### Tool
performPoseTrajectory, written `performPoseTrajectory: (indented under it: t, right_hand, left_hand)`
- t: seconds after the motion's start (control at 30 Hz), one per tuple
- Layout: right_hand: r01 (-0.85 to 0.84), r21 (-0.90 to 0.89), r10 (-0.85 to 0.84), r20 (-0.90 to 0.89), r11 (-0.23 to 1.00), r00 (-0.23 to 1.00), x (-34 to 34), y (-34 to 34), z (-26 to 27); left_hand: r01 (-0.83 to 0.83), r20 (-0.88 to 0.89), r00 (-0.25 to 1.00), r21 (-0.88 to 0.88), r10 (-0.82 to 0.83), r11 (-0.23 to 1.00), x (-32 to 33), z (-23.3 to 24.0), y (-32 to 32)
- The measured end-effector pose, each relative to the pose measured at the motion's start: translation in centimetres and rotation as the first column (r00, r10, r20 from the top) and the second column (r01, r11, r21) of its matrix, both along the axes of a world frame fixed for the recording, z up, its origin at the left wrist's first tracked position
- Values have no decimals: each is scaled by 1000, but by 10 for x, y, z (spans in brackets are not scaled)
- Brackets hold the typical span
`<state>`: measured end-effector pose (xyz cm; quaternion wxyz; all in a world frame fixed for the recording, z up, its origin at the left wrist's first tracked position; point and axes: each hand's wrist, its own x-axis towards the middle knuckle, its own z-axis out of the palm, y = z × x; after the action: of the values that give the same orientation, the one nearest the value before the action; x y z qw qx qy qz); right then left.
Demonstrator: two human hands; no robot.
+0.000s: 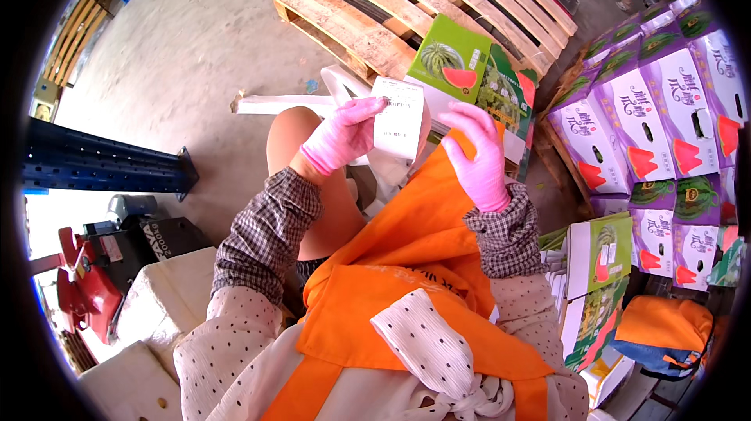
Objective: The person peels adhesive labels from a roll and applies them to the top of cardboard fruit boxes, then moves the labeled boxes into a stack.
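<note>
In a pink glove, my left hand (pixel 346 133) grips a white roll of printed barcode labels (pixel 399 119) by its left edge, thumb on the front. My right hand (pixel 478 157), also pink-gloved, is raised just to the right of the labels, fingers apart and nothing in it. A long white paper strip (pixel 287 105) trails to the left behind the labels and hangs in loops below them. Beyond my hands lies a green flat watermelon carton (pixel 449 60), with another printed carton (pixel 506 98) beside it. An orange apron (pixel 405 298) covers my lap.
A wooden pallet (pixel 375 4) lies ahead on the concrete floor. Purple-and-white watermelon boxes (pixel 633 133) are stacked at right, above flat cartons (pixel 598 262) and an orange-and-blue bag (pixel 663 327). At left are a blue steel post (pixel 111 157), a pallet jack (pixel 94 286) and foam boxes (pixel 170 286).
</note>
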<state>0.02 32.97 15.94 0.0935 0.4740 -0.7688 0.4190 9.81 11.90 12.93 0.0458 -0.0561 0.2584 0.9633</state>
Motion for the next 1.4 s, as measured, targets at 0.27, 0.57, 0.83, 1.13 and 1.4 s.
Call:
performPoseTrajectory:
  t: [0.27,0.57,0.83,1.13,1.4]
  right_hand:
    - [-18,-113,65,429,993,901,15,-40,0]
    - [-64,-57,73,167,996,983,22,-35,-4]
    - [-48,-393,239,453,918,859,28,-3,45]
    - [-130,-308,290,557,942,779,5,-30,34]
    - [-190,-271,305,489,944,818,-6,-25,11]
  left_hand:
    - [-122,-117,988,-146,105,982,-10,-11,12]
    - [-90,34,995,-61,92,994,-10,-10,12]
    - [-268,-198,950,-123,241,956,9,23,4]
    - [-67,16,998,73,66,995,13,25,1]
    - [-20,144,989,42,13,999,-8,10,-17]
